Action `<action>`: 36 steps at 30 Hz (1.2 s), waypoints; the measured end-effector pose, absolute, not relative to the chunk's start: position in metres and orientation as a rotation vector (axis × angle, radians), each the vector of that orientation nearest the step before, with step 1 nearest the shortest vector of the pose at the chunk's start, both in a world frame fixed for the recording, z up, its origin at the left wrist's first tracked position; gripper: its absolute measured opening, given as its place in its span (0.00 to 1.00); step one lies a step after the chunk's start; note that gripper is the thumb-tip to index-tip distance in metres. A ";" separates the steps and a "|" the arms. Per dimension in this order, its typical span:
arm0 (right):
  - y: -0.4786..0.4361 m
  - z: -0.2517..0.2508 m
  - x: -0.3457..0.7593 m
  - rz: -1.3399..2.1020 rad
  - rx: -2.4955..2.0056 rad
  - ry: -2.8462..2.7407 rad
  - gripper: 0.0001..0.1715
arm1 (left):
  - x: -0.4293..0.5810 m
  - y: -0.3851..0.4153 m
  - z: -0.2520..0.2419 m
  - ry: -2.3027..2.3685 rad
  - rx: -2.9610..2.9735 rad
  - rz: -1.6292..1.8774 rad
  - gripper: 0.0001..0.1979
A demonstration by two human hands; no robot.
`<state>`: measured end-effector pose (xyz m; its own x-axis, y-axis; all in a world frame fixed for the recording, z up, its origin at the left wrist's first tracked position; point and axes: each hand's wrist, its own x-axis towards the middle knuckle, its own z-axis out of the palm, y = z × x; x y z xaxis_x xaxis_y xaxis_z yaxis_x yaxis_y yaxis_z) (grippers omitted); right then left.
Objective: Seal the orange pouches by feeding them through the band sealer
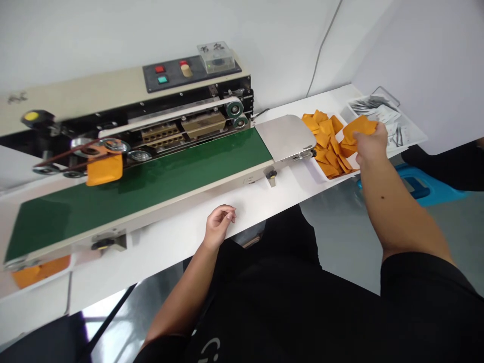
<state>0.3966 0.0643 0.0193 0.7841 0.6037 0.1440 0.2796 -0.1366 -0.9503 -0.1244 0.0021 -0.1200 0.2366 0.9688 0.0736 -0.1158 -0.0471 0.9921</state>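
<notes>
Here, right of the long green flat belt [196,171], our right hand [372,142] pinched a rectangular orange paper-like packet [357,129], seemingly best gripped lightly, while our left hand [219,224], before the belt, had empty, half-curled fingers.

White table [162,243]: long on my feed; a dark line [69,293] crosses its top near the left end;
Middle and left: I have the belt machine [204,125] standing on it;
Right of the machine: a white tray [352,160], with a pale bin [415,133] just beside it;
Left end: I make out a second tray [56,277], partly hidden under the machine
</notes>
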 end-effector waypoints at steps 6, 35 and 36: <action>0.002 0.042 0.289 0.686 -1.183 -0.606 0.24 | -0.094 -0.014 -0.095 0.890 1.267 1.096 0.17; -0.047 -0.010 0.120 1.057 -1.212 -0.869 0.19 | -0.059 -0.034 -0.075 0.741 0.911 0.965 0.30; -0.044 -0.006 0.125 1.045 -1.213 -0.875 0.19 | -0.060 -0.033 -0.076 0.745 0.911 0.962 0.29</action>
